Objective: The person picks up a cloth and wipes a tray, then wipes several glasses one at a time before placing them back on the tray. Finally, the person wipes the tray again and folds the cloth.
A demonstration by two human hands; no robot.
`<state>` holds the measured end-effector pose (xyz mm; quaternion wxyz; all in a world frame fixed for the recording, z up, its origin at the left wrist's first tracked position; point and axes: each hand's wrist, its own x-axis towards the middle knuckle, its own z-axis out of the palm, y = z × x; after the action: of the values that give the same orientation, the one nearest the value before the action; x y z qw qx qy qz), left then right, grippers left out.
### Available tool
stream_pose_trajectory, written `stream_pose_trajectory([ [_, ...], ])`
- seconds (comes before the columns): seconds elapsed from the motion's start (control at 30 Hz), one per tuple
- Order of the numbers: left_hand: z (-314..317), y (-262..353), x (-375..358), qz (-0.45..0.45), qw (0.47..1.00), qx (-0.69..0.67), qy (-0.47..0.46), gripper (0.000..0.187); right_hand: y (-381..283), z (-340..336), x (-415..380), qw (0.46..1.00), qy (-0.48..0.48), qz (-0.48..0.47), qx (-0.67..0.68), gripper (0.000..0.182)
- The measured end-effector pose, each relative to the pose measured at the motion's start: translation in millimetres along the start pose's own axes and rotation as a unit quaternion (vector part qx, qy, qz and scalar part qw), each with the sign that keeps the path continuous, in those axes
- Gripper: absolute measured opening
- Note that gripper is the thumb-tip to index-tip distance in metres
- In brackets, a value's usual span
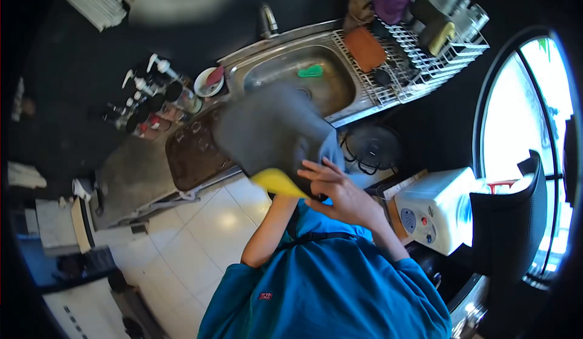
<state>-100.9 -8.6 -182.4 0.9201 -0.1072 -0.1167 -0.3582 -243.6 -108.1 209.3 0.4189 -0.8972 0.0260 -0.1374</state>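
I hold a large dark grey pan (267, 129) up in front of me, over the counter edge below the sink (276, 66). My right hand (340, 196) rests against the pan's lower right side with its fingers spread, gripping it. My left forearm rises from the lower left, and my left hand (285, 198) is mostly hidden behind a yellow sponge (276, 181) pressed to the pan's bottom edge. I wear a blue shirt.
A green scrubber (310, 71) lies in the steel sink under the faucet (269, 20). A dish rack (425, 54) with cups and cloths stands to the right. Pump bottles (152, 87) and a brown tray (194, 151) sit left; a white appliance (434, 208) right.
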Motion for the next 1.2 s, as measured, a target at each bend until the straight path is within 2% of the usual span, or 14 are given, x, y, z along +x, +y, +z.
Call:
stream_pose_trajectory([
  [0.07,190.6,-40.3,96.7,-0.339,0.885,0.317,0.028,0.048,-4.1,4.4,0.2,0.999,-0.028,0.020,0.009,0.025],
  [0.2,165.9,-5.2,63.3,-0.277,0.806,0.511,0.110,0.050,-9.4,6.6,2.9,0.996,-0.040,0.061,0.042,0.025],
  [0.27,117.8,23.8,53.9,-0.229,0.409,0.874,-0.127,0.048,-10.4,11.5,8.4,0.997,-0.042,0.063,-0.020,0.025],
  [0.4,249.1,28.8,104.7,-0.141,0.473,0.860,-0.128,0.049,-7.9,6.5,26.5,0.996,-0.013,0.059,-0.063,0.022],
  [0.47,254.7,55.2,113.2,-0.007,0.547,0.794,-0.266,0.047,-13.5,7.3,39.0,0.994,-0.004,0.067,-0.089,0.019],
  [0.53,312.6,68.7,111.2,0.006,0.633,0.760,-0.146,0.031,-14.4,16.3,52.0,0.992,0.004,0.058,-0.109,0.021],
  [0.63,301.1,98.2,117.4,-0.026,0.360,0.915,-0.179,0.036,-34.0,41.9,73.5,0.989,-0.015,0.089,-0.114,0.027],
  [0.67,293.5,105.6,115.0,-0.018,0.360,0.914,-0.185,0.036,-43.2,50.5,81.5,0.988,-0.012,0.122,-0.091,0.035],
  [0.73,267.6,120.9,96.8,0.129,0.488,0.863,-0.011,0.031,-54.1,73.5,100.8,0.995,0.038,0.096,-0.006,0.054],
  [0.77,249.9,130.4,94.0,0.081,0.587,0.799,0.100,0.029,-62.6,94.1,111.6,0.983,0.094,0.124,0.100,0.058],
  [0.9,338.1,173.4,88.9,0.004,0.568,0.823,-0.009,0.047,-79.8,177.6,155.1,0.909,0.155,0.169,0.348,0.070],
  [0.97,363.7,186.5,77.6,-0.045,0.678,0.732,0.057,0.053,-82.5,207.6,168.8,0.829,0.191,0.200,0.485,0.067],
  [1.1,341.1,210.8,52.8,-0.061,0.698,0.703,0.121,0.055,-112.2,229.0,191.7,0.740,0.235,0.277,0.566,0.063],
  [1.2,340.6,216.5,50.4,-0.064,0.764,0.617,0.175,0.054,-129.6,217.5,203.7,0.799,0.198,0.225,0.522,0.058],
])
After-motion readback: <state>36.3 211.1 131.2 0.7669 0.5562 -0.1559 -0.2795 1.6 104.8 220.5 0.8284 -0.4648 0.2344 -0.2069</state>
